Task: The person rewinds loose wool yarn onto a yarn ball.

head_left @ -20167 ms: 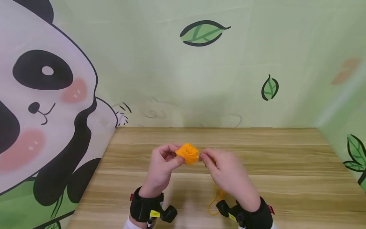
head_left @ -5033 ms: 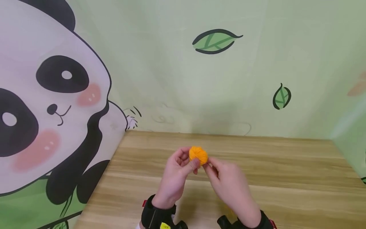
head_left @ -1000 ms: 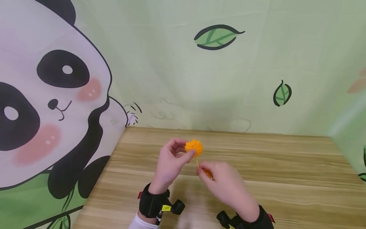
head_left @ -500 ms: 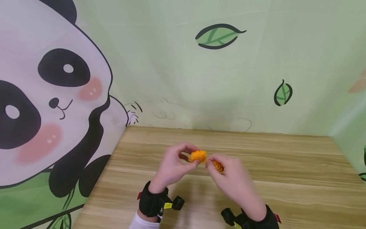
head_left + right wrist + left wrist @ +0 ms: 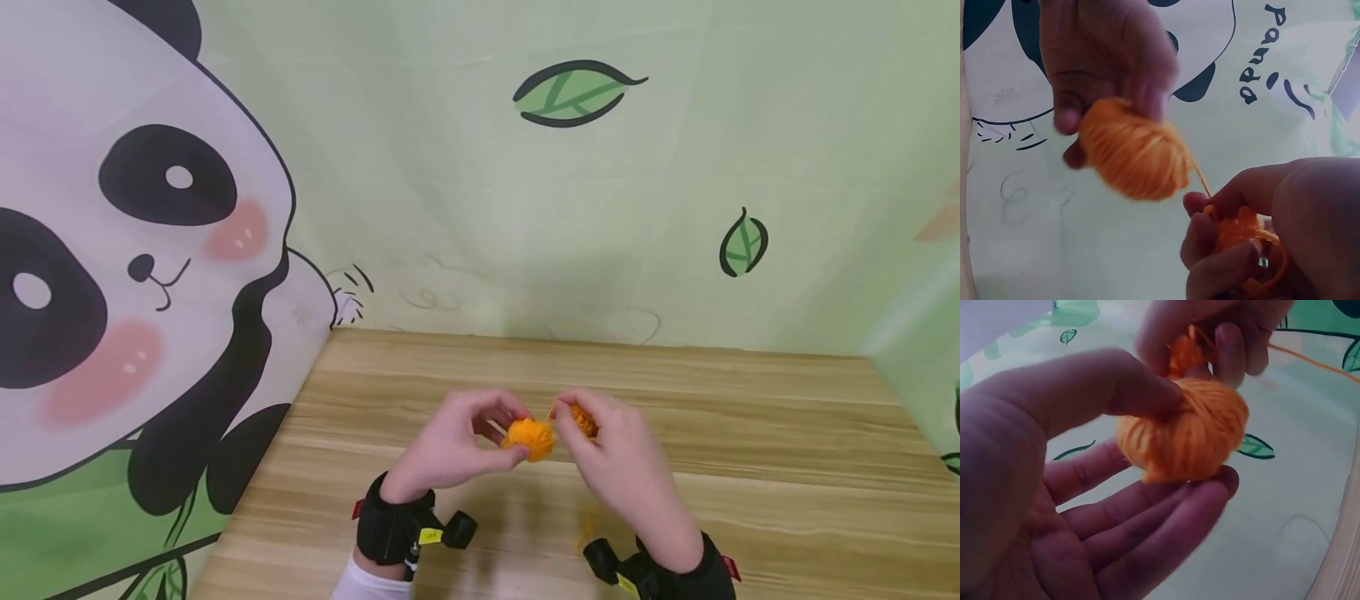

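Note:
Between the thumb and fingers of my left hand [image 5: 457, 437] sits a small ball of orange yarn [image 5: 531, 439], held above the table. The left wrist view shows the thumb pressing on top of the yarn ball [image 5: 1191, 431] while the fingers [image 5: 1166, 525] support it from below. Close on its right, my right hand [image 5: 615, 446] pinches the strand [image 5: 1201, 178] that runs off the ball. A loose bunch of orange yarn [image 5: 1244, 231] is gathered in the curled fingers of that hand. Another strand [image 5: 1310, 360] trails away behind the right hand in the left wrist view.
Both hands are over a wood-grain table [image 5: 750, 417]. A green backdrop [image 5: 420, 167] with a printed panda [image 5: 67, 275] and leaves rises behind and beside it. Each wrist wears a black strap with a camera [image 5: 390, 521]. Loose yarn [image 5: 585, 533] hangs near the right wrist camera.
Over the last second the left hand has lowered and turned the ball, shifting it right. The right hand has risen a little, keeping the strand. The bunch in its fingers shows more than five seconds ago.

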The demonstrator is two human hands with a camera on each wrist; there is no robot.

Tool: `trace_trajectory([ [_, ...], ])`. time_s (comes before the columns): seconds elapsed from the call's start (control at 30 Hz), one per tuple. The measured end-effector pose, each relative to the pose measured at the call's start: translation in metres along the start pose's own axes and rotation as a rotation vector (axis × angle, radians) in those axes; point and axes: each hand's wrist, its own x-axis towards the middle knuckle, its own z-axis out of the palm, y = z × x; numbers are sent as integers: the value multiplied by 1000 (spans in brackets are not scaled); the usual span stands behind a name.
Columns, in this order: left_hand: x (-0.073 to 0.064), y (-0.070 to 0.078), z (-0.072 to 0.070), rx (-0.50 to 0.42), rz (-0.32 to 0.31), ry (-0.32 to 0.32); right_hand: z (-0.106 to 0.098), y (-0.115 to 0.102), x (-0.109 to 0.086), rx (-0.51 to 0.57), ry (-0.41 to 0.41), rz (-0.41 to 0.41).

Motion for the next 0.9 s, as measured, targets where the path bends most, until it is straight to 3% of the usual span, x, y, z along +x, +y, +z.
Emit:
trace_trajectory([
  [0.17, -2, 4, -2, -167, 11, -6, 4, 4, 2, -36, -54, -38],
  [0.3, -4, 8, -4, -409, 34, 29, 9, 6, 3, -45, -136, -42],
  [0.4, -3, 10, -3, -552, 27, 135, 13, 6, 2, -59, -203, -41],
  [0.5, -1, 10, -2, -595, 9, 281, 17, 3, 0, -73, -274, -54],
  [0.63, 3, 7, 0, -563, -23, 455, 20, -2, -3, -105, -366, -79],
  [0.7, 4, 6, 0, -503, -44, 529, 20, -3, -5, -127, -387, -94],
  [0.8, 6, 7, 0, -338, -74, 606, 18, -6, -7, -142, -389, -109],
  [0.9, 8, 15, 1, -111, -66, 616, 15, -9, -8, -139, -351, -106],
])
